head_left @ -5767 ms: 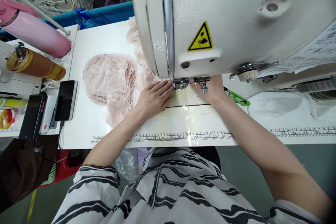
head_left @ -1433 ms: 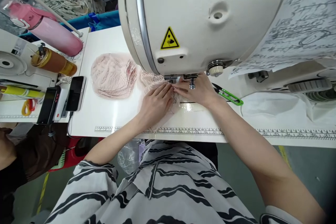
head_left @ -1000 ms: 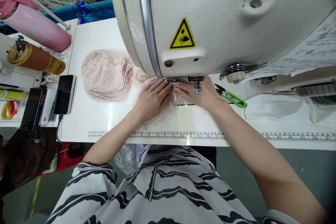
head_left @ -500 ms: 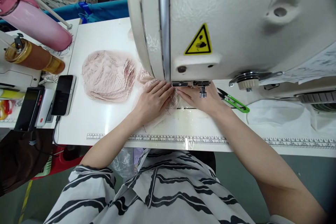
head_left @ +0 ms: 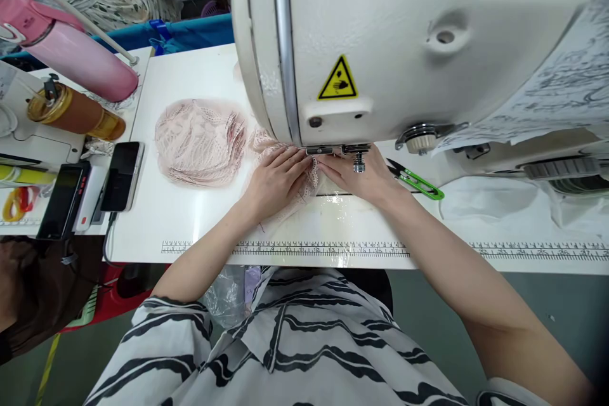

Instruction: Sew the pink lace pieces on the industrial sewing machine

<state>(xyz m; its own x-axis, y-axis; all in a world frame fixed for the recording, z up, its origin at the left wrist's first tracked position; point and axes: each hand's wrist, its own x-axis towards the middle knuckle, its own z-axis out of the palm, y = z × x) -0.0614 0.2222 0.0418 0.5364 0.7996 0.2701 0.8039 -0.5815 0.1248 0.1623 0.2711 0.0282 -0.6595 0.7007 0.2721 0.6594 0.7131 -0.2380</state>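
Observation:
A piece of pale pink lace fabric (head_left: 299, 193) lies beneath the head of the sewing machine (head_left: 380, 32). My left hand (head_left: 276, 179) rests flat on this lace, fingers stretched toward the needle area. From the other side my right hand (head_left: 364, 174) reaches in, its thumb and a fingertip touching the lace's right edge; its other fingers are partly hidden behind the machine head. Its visible fingers are stretched out. The needle itself cannot be made out. To the left sits a pile of the same pink lace (head_left: 200, 143).
Green-handled thread snips (head_left: 419, 183) lie right of my right hand, near white cloth (head_left: 495, 200). A phone (head_left: 122, 176), an amber bottle (head_left: 78, 111) and a pink flask (head_left: 80, 54) stand at left. A printed ruler (head_left: 285, 248) runs along the table's front edge. Another person's arm shows at far left.
The camera view has shifted a little, showing more of the machine's top and the left side. Both hands keep nearly the same place on the lace.

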